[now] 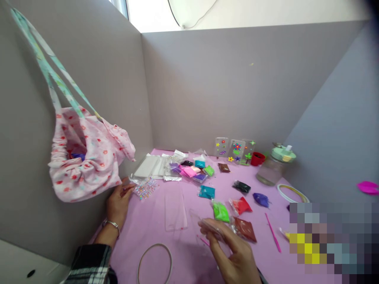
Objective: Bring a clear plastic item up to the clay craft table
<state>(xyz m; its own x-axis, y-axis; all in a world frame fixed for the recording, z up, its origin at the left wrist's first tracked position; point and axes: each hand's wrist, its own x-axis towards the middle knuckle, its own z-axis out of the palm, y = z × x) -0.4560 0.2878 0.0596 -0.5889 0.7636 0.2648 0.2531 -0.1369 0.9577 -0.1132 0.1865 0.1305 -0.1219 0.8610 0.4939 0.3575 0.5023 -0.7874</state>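
My left hand (117, 205), with a silver bracelet at its wrist, is at the left edge of the table. Its fingers close on the edge of a clear packet of small shiny rhinestones (146, 188). In my right hand (232, 250), near the front middle, is a clear phone case (196, 216), gripped between thumb and fingers; its see-through outline is hard to follow. Another clear case (174, 211) lies flat between the hands. Beside the right hand sit packets of green clay (220, 212) and brown clay (244, 228). A pink stick (202, 240) lies partly behind the right hand.
A pink cloth bag (89, 165) hangs at the left. White packs (151, 165) and a heap of clay packets (191, 170) lie at the back. Decorated clear cases (237, 150), a red cup (257, 158) and a jar (271, 169) stand right. A hoop (138, 268) lies in front.
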